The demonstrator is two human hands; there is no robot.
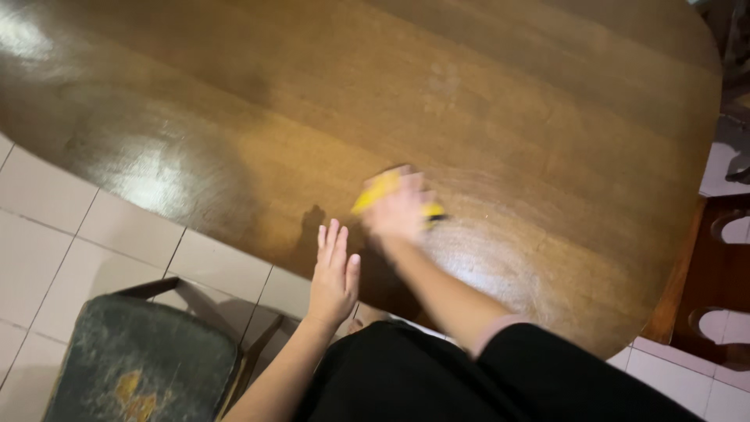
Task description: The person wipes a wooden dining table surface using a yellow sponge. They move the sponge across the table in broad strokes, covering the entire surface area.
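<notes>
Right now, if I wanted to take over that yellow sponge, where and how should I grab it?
Probably by the upper-left end of the sponge, coming from above on the far side. The right hand covers its middle, pressing it flat on the table, so only the ends poke out. Motion blur hides its exact shape. The left hand rests open at the near edge.

place: home dining rm | cues: big polished wood table [484, 101], tiled floor [55, 227], worn dark stool [141, 363]

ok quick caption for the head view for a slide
Right hand presses a yellow cloth on a glossy wooden table; left hand rests flat at its edge.
</notes>
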